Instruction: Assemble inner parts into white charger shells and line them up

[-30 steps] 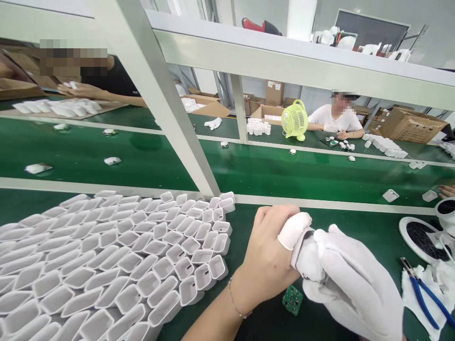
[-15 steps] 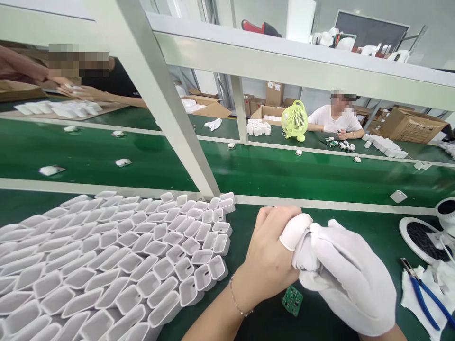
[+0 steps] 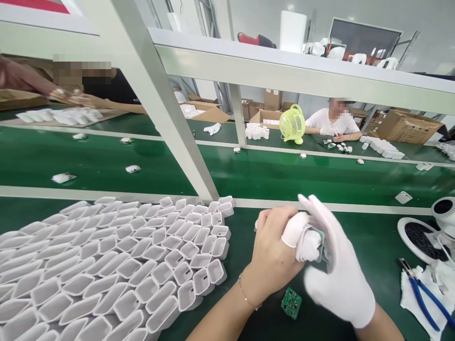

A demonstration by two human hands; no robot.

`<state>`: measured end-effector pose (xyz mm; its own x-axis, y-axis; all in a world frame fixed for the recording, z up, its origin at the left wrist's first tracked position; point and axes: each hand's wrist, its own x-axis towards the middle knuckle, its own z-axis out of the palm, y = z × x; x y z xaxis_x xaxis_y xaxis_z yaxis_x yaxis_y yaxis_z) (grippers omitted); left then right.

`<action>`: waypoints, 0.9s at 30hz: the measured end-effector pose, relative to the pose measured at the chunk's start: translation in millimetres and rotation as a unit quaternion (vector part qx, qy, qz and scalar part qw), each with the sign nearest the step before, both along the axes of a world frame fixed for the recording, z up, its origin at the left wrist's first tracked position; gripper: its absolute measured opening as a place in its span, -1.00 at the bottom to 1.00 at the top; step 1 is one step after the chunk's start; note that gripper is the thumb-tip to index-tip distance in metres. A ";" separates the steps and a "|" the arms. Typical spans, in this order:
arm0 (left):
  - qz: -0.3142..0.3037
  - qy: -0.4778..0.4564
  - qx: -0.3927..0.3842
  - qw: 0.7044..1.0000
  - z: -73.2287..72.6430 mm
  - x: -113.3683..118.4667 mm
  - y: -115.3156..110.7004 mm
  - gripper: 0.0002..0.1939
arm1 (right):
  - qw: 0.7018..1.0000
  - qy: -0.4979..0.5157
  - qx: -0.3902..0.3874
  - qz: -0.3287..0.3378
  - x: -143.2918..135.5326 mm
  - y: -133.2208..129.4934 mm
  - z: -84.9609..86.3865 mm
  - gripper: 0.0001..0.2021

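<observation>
Noted a left hand [image 3: 275,246], bare apart from a white finger cot [image 3: 294,230] and, at the wrist, a thin bracelet [image 3: 248,299]; curled tightly, with fingers wrapped around a white piece [image 3: 308,246]. Saw a green board edge [image 3: 323,237] along the right side of that piece (too much covered to tell more of the shape). Noted a right hand [image 3: 341,272] in a white glove, spread wide, thumb well apart from the fingers, cupped about the right side of the white piece with no visible hold (could not tell touching from just apart). Found a green circuit board [image 3: 291,303] flat on the bench [image 3: 377,246], between the two forearms. Listed, to the left, a broad array of white cases [image 3: 117,267], packed side by side, hollow sides upward. Entered, to the right, blue-handled pliers [image 3: 420,297], partly on a white cloth [image 3: 408,308]. Logged, farther off, a green strip [image 3: 284,182] with scattered small white parts [image 3: 63,178]; beyond, a yellow-green fan [image 3: 293,124] and a co-worker [image 3: 332,121] in a white top.
</observation>
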<state>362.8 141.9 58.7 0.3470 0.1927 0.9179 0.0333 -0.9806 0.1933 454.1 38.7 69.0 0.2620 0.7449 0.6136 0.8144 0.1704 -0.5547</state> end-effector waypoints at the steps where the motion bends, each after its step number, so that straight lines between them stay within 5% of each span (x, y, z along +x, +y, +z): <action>1: 0.004 -0.005 -0.001 1.000 -1.3 2.3 -0.5 -0.83 | 0.999 0.032 -0.027 -0.011 -1.5 2.2 -3.6 -0.30; 10: 0.018 -0.003 0.002 1.000 -6.9 10.8 0.6 -0.83 | 0.991 0.080 0.008 -0.111 -3.9 11.2 -16.1 -0.52; 13: -0.008 -0.001 -0.026 1.000 -7.8 8.8 3.1 -0.78 | 0.986 0.165 -0.030 0.007 3.6 12.1 -11.6 -0.37; 17: -0.072 0.011 -0.105 0.992 -6.3 8.8 3.0 -0.69 | 0.930 0.291 -0.059 0.215 15.1 17.7 0.4 -0.41; 27: -0.084 0.037 -0.116 0.989 -7.1 13.2 3.0 -0.74 | 0.878 0.422 -0.052 0.220 16.3 36.7 -17.5 -0.51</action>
<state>375.9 144.9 51.7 0.4572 0.3291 0.8262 -0.1032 -0.9031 0.4169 470.4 75.4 51.4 0.2635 0.9286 0.2613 -0.0254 0.2775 -0.9604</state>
